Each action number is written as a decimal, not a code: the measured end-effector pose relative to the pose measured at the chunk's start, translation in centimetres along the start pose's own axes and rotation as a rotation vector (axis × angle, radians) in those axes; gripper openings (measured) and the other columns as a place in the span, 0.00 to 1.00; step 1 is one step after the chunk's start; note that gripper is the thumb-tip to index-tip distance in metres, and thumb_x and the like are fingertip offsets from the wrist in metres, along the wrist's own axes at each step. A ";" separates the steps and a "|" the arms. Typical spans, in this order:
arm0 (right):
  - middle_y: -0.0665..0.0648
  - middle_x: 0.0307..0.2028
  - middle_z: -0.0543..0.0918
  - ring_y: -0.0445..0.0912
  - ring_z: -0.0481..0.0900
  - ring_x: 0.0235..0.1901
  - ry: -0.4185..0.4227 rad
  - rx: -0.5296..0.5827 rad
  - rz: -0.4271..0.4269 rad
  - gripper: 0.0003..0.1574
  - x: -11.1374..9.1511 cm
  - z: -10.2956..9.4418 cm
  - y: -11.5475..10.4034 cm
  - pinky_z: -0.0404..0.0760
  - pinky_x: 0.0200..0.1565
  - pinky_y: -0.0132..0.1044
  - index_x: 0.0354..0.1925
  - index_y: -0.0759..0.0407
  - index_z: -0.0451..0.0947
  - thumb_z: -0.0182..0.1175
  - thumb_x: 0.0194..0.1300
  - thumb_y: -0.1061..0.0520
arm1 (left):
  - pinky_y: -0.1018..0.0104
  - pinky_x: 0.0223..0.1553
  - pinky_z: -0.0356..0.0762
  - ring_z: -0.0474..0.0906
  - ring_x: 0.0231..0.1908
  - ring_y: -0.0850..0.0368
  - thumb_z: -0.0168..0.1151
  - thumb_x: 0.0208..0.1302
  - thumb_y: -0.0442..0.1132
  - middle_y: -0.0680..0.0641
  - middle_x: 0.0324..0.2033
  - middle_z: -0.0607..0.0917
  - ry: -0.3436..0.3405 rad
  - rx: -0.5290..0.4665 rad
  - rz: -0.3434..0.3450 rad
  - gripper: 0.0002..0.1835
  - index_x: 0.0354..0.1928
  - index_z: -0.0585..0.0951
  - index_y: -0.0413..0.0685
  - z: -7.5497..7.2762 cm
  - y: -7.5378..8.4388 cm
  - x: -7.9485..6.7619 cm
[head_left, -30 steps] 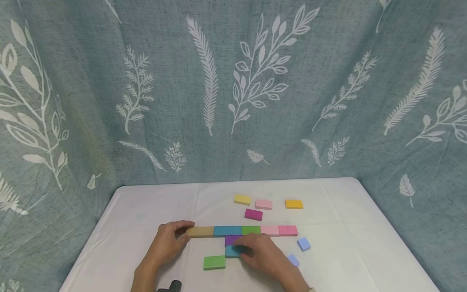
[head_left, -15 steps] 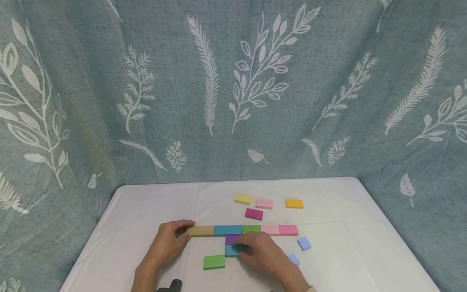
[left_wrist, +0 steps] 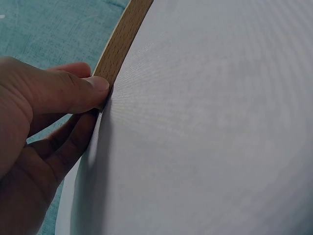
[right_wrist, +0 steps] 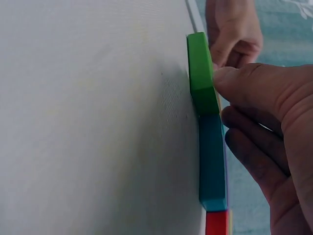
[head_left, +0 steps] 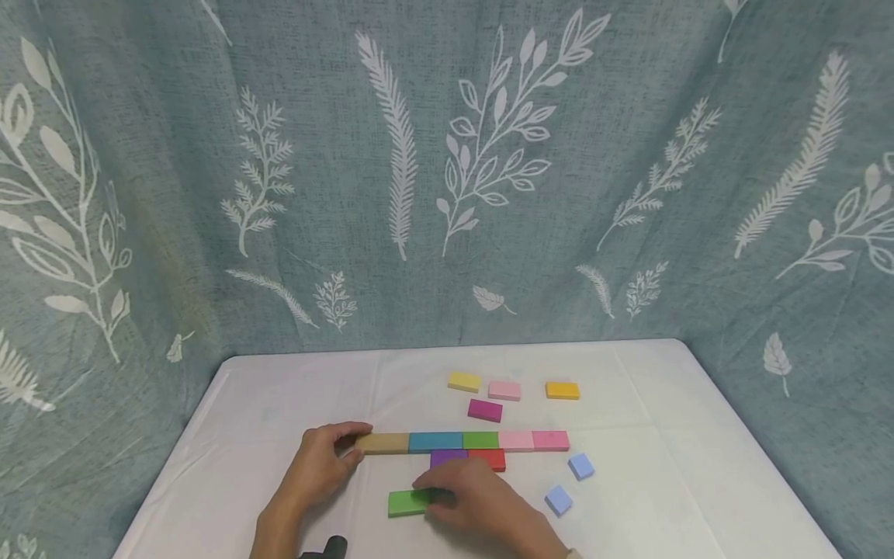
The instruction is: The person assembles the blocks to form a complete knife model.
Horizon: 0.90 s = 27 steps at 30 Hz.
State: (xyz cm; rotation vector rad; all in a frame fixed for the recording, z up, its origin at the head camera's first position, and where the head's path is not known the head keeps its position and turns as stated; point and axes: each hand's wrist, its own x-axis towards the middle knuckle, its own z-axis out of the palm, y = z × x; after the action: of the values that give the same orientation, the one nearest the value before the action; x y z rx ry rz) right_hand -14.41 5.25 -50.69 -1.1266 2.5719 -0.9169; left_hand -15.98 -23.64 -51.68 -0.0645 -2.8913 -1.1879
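Observation:
My left hand point(head_left: 321, 468) pinches the left end of a tan wooden block point(head_left: 382, 444); its thumb shows against the wood grain in the left wrist view. This block heads a row with a long blue block point(head_left: 436, 442), a green, a light pink and a pink block. Below the row lie a purple block point(head_left: 447, 458) and a red block point(head_left: 489, 460). My right hand point(head_left: 482, 497) pinches the right end of a loose green block point(head_left: 405, 504), index finger on its far side. A teal block point(right_wrist: 212, 161), hidden under that hand in the head view, adjoins the green block.
Behind the row lie a yellow block point(head_left: 464, 381), a light pink block point(head_left: 504, 390), an orange block point(head_left: 562, 390) and a magenta block point(head_left: 485, 410). Two small light-blue blocks point(head_left: 580, 466) sit to the right. A patterned curtain point(head_left: 447, 171) hangs beyond the white table point(head_left: 279, 388).
My right hand has moved left and toward me, from the teal block to the loose green block. The red block has come into sight. My left hand has not moved.

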 end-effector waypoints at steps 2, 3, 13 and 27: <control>0.35 0.53 0.91 0.27 0.84 0.50 -0.003 -0.045 -0.033 0.21 0.3 0.1 -0.2 0.87 0.59 0.28 0.61 0.42 0.90 0.75 0.72 0.55 | 0.41 0.66 0.86 0.90 0.58 0.42 0.75 0.62 0.24 0.44 0.54 0.93 -0.001 -0.002 0.002 0.22 0.57 0.90 0.46 0.0 0.0 0.0; 0.35 0.52 0.91 0.27 0.84 0.51 -0.004 -0.062 -0.048 0.21 0.4 0.1 -0.2 0.87 0.60 0.27 0.61 0.43 0.90 0.75 0.72 0.56 | 0.41 0.66 0.86 0.90 0.58 0.42 0.75 0.62 0.24 0.44 0.54 0.93 0.000 -0.003 0.002 0.22 0.57 0.90 0.46 0.0 0.0 0.1; 0.33 0.52 0.92 0.28 0.86 0.53 -0.068 -0.186 -0.092 0.22 1.1 0.4 -0.5 0.86 0.60 0.24 0.62 0.40 0.89 0.75 0.72 0.53 | 0.41 0.68 0.85 0.89 0.59 0.42 0.75 0.63 0.24 0.44 0.55 0.93 -0.011 -0.006 -0.013 0.22 0.57 0.90 0.47 -0.2 0.1 0.1; 0.33 0.51 0.91 0.26 0.83 0.50 -0.019 -0.075 -0.076 0.20 1.3 0.2 -0.6 0.86 0.59 0.24 0.60 0.43 0.90 0.74 0.73 0.58 | 0.41 0.67 0.85 0.90 0.58 0.43 0.75 0.61 0.23 0.44 0.54 0.93 -0.006 -0.007 -0.003 0.21 0.56 0.91 0.45 -0.2 0.2 0.2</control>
State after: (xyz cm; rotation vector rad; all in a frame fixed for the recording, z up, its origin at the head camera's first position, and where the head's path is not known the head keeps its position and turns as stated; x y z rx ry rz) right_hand -14.90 3.90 -50.36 -1.2554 2.5837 -0.8277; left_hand -16.15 -23.69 -51.40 -0.0640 -2.8932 -1.2003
